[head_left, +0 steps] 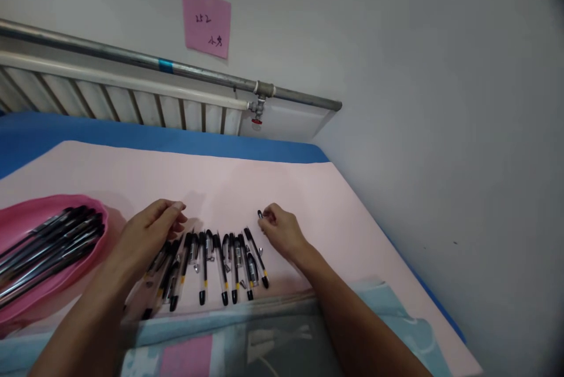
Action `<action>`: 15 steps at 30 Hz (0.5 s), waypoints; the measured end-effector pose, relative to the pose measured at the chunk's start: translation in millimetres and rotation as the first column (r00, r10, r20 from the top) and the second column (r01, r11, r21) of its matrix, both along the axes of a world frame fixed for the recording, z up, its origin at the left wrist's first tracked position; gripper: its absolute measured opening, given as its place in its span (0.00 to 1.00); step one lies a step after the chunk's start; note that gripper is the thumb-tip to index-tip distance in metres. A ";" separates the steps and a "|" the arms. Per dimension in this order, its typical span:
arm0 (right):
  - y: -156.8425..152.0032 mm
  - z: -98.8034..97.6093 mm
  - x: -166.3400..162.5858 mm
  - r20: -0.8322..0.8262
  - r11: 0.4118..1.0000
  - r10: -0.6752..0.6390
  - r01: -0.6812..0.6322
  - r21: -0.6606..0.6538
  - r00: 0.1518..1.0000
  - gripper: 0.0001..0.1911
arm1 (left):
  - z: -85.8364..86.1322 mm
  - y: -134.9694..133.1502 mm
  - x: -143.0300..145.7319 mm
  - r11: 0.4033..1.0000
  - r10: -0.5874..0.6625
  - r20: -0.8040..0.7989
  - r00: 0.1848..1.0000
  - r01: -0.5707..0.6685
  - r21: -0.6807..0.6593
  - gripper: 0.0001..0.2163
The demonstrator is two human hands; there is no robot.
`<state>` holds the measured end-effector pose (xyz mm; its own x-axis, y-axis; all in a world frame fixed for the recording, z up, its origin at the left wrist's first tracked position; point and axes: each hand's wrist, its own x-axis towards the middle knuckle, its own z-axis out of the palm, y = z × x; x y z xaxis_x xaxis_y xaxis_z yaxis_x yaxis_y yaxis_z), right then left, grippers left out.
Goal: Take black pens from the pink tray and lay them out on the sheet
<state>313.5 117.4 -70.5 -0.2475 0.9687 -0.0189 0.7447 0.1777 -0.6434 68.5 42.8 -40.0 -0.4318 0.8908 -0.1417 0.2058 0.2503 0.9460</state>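
Several black and clear pens (220, 262) lie side by side on a pink sheet (247, 183), with small loose pen parts among them. My left hand (150, 233) hovers over the left end of the row, fingers curled together; whether it holds anything I cannot see. My right hand (279, 230) sits at the right end of the row, fingers pinched on a small dark pen part (259, 214).
A pink tray (26, 212) at the left holds several more black pens (44, 253). A blue surface edge (176, 139), a radiator (110, 101) and a metal pipe (198, 71) run along the back. A pink note (206, 22) hangs on the wall. Patterned cloth (264, 336) lies at the front.
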 end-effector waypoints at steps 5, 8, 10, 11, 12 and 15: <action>-14.6 4.6 -4.8 0.176 0.995 0.086 -0.095 0.044 0.981 0.03 | 0.5 -0.6 -1.1 1.000 0.018 -0.037 0.999 -0.019 -0.022 0.14; -24.8 6.9 -4.7 0.240 0.989 0.127 -0.140 0.041 0.963 0.07 | 1.0 -0.6 -2.5 0.998 -0.026 -0.069 0.997 0.022 -0.055 0.14; -29.2 6.2 -3.8 0.271 0.984 0.150 -0.169 0.049 0.951 0.11 | 0.9 -0.5 -3.0 0.996 -0.055 -0.099 0.994 0.047 -0.076 0.14; -30.2 5.4 -3.5 0.280 0.982 0.151 -0.177 0.071 0.948 0.12 | 0.8 -0.4 -3.1 0.995 -0.063 -0.114 0.991 0.054 -0.083 0.14; -30.2 4.4 -3.6 0.278 0.977 0.146 -0.182 0.109 0.949 0.12 | 0.6 -0.4 -3.2 0.995 -0.066 -0.129 0.989 0.056 -0.086 0.14; -25.4 1.1 -5.7 0.202 0.925 0.219 -0.269 0.269 0.955 0.08 | -1.0 -0.1 -3.9 0.994 -0.083 -0.173 0.981 0.068 -0.090 0.14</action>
<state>307.7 92.0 -69.4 -0.4944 0.8475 0.1933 0.7454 0.5277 -0.4074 64.6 42.7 -41.0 -0.3884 0.9100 -0.1447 0.3888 0.3042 0.8696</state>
